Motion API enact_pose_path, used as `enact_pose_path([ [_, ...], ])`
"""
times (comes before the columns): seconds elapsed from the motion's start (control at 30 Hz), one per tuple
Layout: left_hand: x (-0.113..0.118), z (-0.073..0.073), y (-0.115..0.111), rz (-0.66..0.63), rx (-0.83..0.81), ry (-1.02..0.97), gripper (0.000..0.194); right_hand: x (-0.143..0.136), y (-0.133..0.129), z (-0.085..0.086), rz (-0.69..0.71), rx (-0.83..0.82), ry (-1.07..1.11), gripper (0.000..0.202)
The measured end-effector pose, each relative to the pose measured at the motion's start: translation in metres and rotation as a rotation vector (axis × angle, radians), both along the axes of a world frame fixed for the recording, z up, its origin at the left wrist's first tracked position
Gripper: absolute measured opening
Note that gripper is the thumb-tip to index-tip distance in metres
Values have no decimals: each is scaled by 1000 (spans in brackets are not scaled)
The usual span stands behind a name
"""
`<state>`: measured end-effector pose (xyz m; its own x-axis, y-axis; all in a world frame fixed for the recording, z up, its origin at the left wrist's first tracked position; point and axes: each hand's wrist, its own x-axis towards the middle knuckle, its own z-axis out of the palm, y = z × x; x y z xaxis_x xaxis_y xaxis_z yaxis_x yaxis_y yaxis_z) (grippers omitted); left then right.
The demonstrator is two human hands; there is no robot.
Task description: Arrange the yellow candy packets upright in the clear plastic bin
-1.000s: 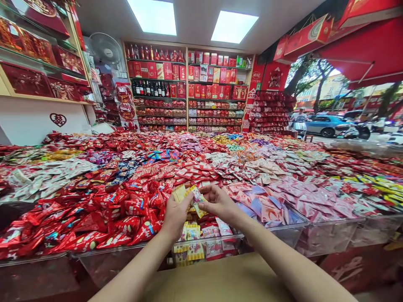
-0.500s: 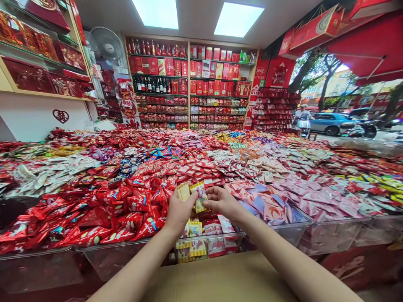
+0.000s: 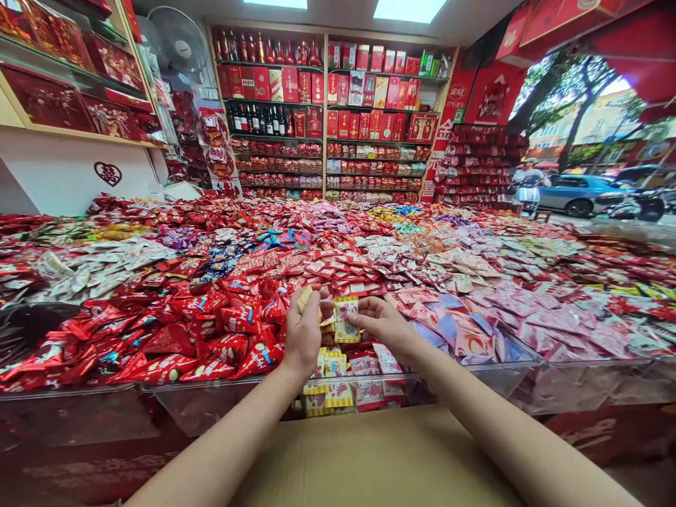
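1. Your left hand [image 3: 302, 332] is closed around a small bunch of yellow sweet packets [image 3: 305, 297], whose top edges show above your fingers at about 12 o'clock from the palm.
2. Your right hand [image 3: 381, 322] pinches a single yellow packet [image 3: 346, 318] between thumb and fingertips. The packet stands upright, long axis running 12 to 6 o'clock, and lies at 9 o'clock from the right grip, just beside the left hand's bunch; whether the two touch cannot be told.
3. Both hands hover above a clear bin [image 3: 364, 394] of yellow and pink packets at the near edge of the tabletop [image 3: 79, 398]; the left hand is slightly nearer the bin's yellow stock.
4. Red foil packets [image 3: 201, 338] lie at 9 o'clock from the hands, pink and lilac packets [image 3: 465, 331] at 3 o'clock.
5. A brown cardboard surface [image 3: 370, 458] lies at 6 o'clock, under your forearms.
6. Shelves of red boxes and bottles [image 3: 327, 105] stand at 12 o'clock; the street opens at 2 o'clock.
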<state>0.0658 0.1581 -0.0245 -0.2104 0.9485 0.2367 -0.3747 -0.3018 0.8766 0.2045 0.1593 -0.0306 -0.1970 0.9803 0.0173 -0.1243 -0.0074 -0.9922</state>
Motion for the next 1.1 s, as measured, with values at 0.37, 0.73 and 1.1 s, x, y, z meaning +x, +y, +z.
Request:
enact_pose_path([
  [0.37,6,-8,7,-102,-96,236,39,1,1,7,-11,29,147,35],
  [0.73,4,-3,-3,-88,-5,189,31,6,0,9,-32,139,88,28],
  [1.1,-3,4,-14,174,204,238,22,0,1,-4,-84,29,-273,8],
])
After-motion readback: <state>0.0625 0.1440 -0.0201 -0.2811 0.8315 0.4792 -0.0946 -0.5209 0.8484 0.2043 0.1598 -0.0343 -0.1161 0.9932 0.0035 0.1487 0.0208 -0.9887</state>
